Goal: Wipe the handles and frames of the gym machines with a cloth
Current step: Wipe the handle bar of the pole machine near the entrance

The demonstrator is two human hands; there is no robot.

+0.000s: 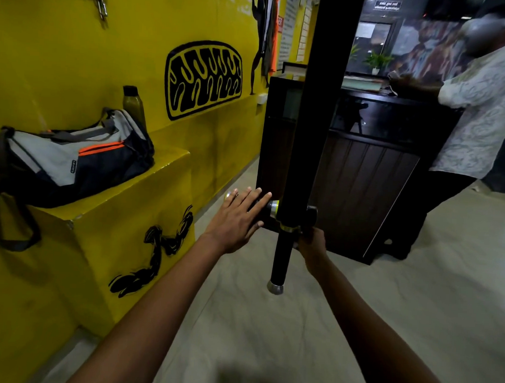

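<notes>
Honestly, left hand [238, 215] lies flat, fingers straight, on the crossbar handle [266, 207]; right hand [311, 242] grips behind the black post [312, 136]; no cloth visible, so wiping may just smear

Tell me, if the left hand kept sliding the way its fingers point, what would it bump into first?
Most likely the black upright post: the left hand lies flat along the horizontal handle, fingertips aimed at where it meets the post. Depth is hard to judge.

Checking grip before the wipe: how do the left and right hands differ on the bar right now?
The left hand lies flat with straight fingers on the horizontal handle; the right hand curls around the handle's other side, partly hidden behind the vertical black bar. The left hand shows its back fully; the right shows little. No cloth is visible in either.
</notes>
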